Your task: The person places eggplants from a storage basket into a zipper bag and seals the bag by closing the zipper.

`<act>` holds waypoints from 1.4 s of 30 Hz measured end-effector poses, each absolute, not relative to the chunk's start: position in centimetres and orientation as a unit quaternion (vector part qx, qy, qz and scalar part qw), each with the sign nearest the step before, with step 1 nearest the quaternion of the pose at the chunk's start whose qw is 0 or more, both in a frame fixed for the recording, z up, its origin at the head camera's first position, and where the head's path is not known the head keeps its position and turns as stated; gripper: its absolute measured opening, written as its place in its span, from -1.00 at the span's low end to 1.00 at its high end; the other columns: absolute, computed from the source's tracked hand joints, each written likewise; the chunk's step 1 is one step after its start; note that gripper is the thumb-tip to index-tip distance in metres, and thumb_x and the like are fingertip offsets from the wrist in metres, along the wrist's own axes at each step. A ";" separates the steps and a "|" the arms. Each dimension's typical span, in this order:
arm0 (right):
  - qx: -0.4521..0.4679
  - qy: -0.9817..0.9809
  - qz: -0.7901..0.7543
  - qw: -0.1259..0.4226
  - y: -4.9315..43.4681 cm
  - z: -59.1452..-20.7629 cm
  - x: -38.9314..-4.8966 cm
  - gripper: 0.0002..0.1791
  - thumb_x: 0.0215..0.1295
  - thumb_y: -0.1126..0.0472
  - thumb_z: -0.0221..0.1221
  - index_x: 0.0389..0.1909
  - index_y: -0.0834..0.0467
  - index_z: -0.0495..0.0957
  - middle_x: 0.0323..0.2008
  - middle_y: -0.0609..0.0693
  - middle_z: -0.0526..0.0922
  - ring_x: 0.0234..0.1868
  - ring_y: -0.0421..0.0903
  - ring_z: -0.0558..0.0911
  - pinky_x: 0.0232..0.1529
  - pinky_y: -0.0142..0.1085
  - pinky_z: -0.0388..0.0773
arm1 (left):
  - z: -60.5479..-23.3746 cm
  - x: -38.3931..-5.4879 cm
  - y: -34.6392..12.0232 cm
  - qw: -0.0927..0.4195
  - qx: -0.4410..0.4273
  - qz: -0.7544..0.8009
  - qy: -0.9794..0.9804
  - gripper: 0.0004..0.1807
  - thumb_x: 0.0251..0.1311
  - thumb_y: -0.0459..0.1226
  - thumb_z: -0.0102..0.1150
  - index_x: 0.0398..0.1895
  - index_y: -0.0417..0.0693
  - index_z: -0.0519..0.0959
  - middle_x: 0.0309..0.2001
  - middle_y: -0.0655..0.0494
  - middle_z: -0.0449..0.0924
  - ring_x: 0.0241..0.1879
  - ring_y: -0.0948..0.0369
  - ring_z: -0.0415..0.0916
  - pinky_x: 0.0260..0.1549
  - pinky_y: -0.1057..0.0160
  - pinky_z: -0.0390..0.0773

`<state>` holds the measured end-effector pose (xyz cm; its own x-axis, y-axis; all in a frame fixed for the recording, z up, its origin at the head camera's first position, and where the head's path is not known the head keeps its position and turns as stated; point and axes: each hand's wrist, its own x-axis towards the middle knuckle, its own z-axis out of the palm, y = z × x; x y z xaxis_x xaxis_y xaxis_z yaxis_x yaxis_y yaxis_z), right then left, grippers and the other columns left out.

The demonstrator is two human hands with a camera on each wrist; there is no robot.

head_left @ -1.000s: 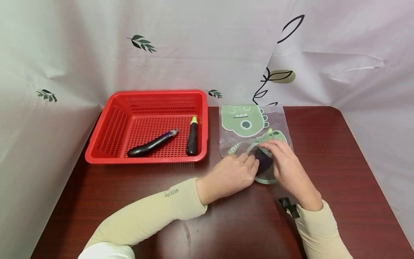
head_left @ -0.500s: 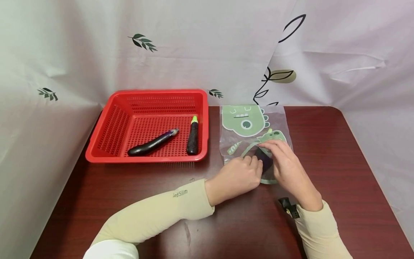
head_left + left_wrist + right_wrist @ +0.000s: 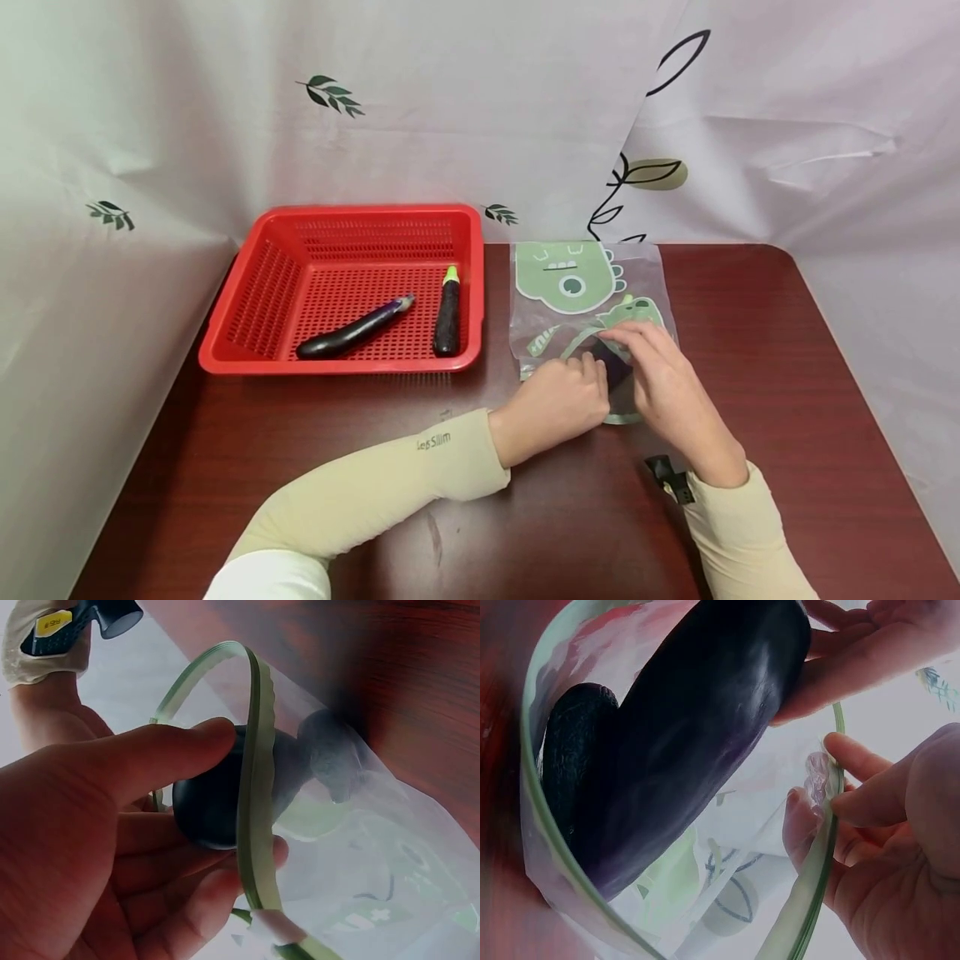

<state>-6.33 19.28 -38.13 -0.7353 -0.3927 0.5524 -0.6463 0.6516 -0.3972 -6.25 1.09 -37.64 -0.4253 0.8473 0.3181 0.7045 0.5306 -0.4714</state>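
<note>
A clear zip bag (image 3: 641, 275) with green cartoon print lies on the table, its green-edged mouth held up toward me. My right hand (image 3: 663, 387) pinches the rim of that mouth between thumb and fingers. Inside the opening, my left hand (image 3: 562, 400) grips the end of a dark purple eggplant (image 3: 705, 735). The left wrist view shows the thumb (image 3: 180, 754) on top of the eggplant and the fingers beneath it. Beside it within the bag is a dark zucchini (image 3: 577, 742), whose yellow-green tip (image 3: 627, 299) shows through the plastic.
A red plastic basket (image 3: 337, 367) stands at the left back of the brown table (image 3: 750, 350). In it lie another eggplant (image 3: 352, 335) and another dark zucchini (image 3: 447, 321). A white printed curtain (image 3: 450, 100) hangs behind the table.
My left hand has moved right, farther into the bag's mouth with the eggplant. The right hand has stayed in place at the rim, and the basket's contents are unchanged.
</note>
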 end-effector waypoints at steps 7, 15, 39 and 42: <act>0.294 -0.883 0.296 0.214 19.3 -38.1 -6.3 -0.49 0.14 0.74 -0.01 0.06 0.33 0.56 0.01 0.18 0.57 0.09 0.11 0.52 0.21 -0.33 0.30 | -37.9 -6.2 1.8 0.262 -0.436 0.138 -0.850 -0.64 0.33 -0.41 -0.12 -0.11 -0.21 0.73 -0.32 0.02 0.73 -0.59 0.29 0.56 -0.65 0.37 0.50; 0.289 -0.886 0.297 0.207 19.2 -38.1 -6.3 -0.49 0.14 0.74 -0.02 0.06 0.32 0.56 0.02 0.17 0.57 0.09 0.11 0.51 0.20 -0.33 0.30 | -38.3 -6.0 2.7 0.273 -0.394 0.156 -0.864 -0.67 0.28 -0.43 -0.05 -0.14 -0.22 0.74 -0.34 -0.02 0.72 -0.55 0.27 0.61 -0.68 0.36 0.52; 0.293 -0.883 0.296 0.215 19.4 -38.1 -6.5 -0.49 0.14 0.72 -0.04 0.06 0.33 0.56 0.01 0.19 0.57 0.09 0.13 0.52 0.21 -0.30 0.30 | -38.9 -5.7 3.6 0.268 -0.356 0.137 -0.885 -0.72 0.20 -0.42 -0.07 -0.34 -0.10 0.69 -0.50 0.12 0.60 -0.61 0.31 0.52 -0.73 0.36 0.46; 0.289 -0.885 0.294 0.214 19.5 -38.2 -6.4 -0.49 0.14 0.72 -0.05 0.06 0.33 0.56 0.01 0.18 0.57 0.09 0.13 0.51 0.19 -0.26 0.31 | -38.8 -5.5 3.5 0.267 -0.359 0.135 -0.884 -0.73 0.21 -0.42 -0.07 -0.34 -0.10 0.69 -0.50 0.12 0.61 -0.61 0.31 0.52 -0.72 0.36 0.46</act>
